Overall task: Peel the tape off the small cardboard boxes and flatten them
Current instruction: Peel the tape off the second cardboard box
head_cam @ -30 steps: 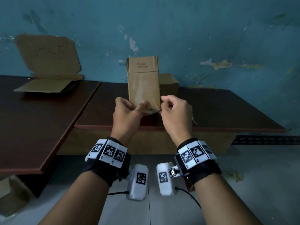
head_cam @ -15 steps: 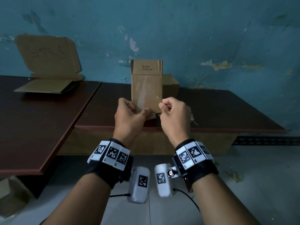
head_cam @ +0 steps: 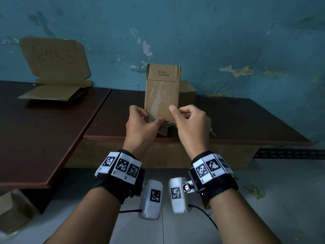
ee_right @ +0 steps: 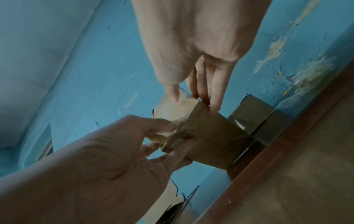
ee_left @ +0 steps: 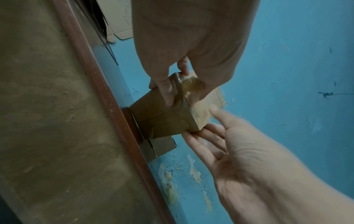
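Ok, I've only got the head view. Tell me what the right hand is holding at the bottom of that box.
Observer: In the right wrist view, the right hand pinches a crumpled end of clear tape lifted off the box.
Operator: Now describe the box's underside.
Observer: In the left wrist view, glossy seam tape covers the closed bottom flaps.
Operator: And report the left grip.
Observer: The left hand has its fingers behind the box and its thumb on the front face.
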Demonstrator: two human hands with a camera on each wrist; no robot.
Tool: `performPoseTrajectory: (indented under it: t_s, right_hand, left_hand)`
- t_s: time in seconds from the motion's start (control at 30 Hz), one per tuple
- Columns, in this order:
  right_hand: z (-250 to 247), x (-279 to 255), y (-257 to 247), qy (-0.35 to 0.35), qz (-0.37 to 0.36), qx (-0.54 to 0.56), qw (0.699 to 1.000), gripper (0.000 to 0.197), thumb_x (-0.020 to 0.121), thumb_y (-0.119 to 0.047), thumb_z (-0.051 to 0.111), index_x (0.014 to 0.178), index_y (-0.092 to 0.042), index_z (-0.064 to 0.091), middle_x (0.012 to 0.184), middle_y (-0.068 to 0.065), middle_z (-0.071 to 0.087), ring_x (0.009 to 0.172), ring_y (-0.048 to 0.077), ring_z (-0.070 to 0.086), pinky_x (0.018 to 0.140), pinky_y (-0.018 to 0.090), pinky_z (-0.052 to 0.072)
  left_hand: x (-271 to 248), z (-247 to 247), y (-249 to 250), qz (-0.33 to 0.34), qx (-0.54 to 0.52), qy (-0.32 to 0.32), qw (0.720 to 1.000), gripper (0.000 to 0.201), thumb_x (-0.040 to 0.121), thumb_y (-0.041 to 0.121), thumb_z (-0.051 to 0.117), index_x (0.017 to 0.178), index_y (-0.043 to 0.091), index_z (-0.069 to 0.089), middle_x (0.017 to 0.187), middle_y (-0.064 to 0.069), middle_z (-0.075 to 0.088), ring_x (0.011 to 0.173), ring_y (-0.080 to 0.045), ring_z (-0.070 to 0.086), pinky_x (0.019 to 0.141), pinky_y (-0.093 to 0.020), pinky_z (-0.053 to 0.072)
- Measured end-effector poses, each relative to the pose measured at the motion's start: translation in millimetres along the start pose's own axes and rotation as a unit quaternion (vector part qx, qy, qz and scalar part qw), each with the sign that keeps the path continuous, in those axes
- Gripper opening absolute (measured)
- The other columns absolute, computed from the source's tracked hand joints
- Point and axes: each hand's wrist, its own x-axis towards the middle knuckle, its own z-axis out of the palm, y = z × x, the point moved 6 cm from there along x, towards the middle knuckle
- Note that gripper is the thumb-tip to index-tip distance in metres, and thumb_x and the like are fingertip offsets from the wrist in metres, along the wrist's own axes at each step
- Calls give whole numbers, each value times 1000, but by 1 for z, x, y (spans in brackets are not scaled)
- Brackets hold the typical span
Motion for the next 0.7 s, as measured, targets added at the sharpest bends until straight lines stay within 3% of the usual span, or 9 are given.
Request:
performPoseTrajectory:
  t_s: [0.17, 0.33, 0.43, 0.5, 0.6, 0.7]
  right_hand:
    - [1, 2, 4, -6, -7, -31, 999, 21, 102, -29, 67, 92, -14, 76, 77, -3, 73, 75, 15, 70, 65, 30, 48]
    - [4, 3, 9, 1, 2, 8, 1000, 14, 100, -18, 61, 93, -17, 73, 80, -2, 74, 73, 23, 75, 69, 49, 63]
    - [4, 2, 9, -3, 3, 43, 999, 9, 102, -15, 61, 107, -20, 66, 83, -4, 74, 75, 19, 76, 68, 51, 65]
    - [5, 1, 10, -16, -1, 62, 998, 18, 103, -10, 58, 114, -24, 59, 80, -3, 74, 74, 17, 76, 67, 51, 66]
    - [8, 1, 12, -29, -20, 56, 998, 28, 102, -4, 54, 104, -32, 56, 78, -1, 73, 73, 19, 76, 63, 53, 65]
    - [9, 1, 13, -29, -11, 70, 997, 29, 103, -4, 53, 94, -31, 60, 81, 1, 72, 74, 21, 76, 62, 53, 65]
  left_hand:
    - [-2, 0, 4, 9, 3, -11, 1000, 47, 87, 14, 88, 94, 24, 43, 104, -1, 59, 92, -15, 66, 72, -33, 62]
    - [-2, -2, 7, 3, -2, -3, 1000, 46, 85, 14, 89, 95, 23, 45, 104, -1, 61, 97, -19, 67, 80, -41, 63]
    - [-1, -4, 8, 0, -1, 1, 1000, 45, 84, 13, 88, 96, 23, 46, 104, -1, 61, 98, -21, 67, 84, -45, 63]
    - [-1, -5, 9, 0, -1, 5, 1000, 45, 84, 13, 88, 96, 22, 46, 102, 0, 62, 94, -19, 66, 86, -49, 63]
    - [-1, -7, 11, 8, 4, 14, 1000, 44, 83, 13, 88, 93, 24, 47, 97, 1, 62, 89, -19, 65, 89, -52, 62]
    - [-1, -8, 13, 7, 4, 17, 1000, 44, 83, 14, 89, 92, 26, 47, 99, -1, 65, 93, -20, 68, 90, -54, 62]
